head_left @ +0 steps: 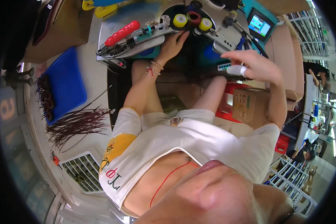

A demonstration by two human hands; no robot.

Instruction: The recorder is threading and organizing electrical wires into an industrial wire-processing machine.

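Observation:
A winding machine stands in front of me, with a ring core wound in reddish wire (193,18) sitting between a yellow roller (180,20) on the left and another yellow roller (205,24) on the right. My left hand (172,45), with beaded bracelets at its wrist, reaches up to the machine's edge just below the rollers. Its fingers are stretched out and nothing shows in them. To the right, my right hand (254,66) hovers in front of the machine's right plate (227,45). Its index finger points left, a white wrap covers another finger, and I see nothing held.
A red-handled toggle clamp (122,33) lies along the machine's left side. At right stands a lit screen (259,26). Leftward are a blue tray (65,84) with wound coils (44,95) along its edge, and a bundle of dark wires (78,125). Cardboard boxes (252,106) stand at lower right.

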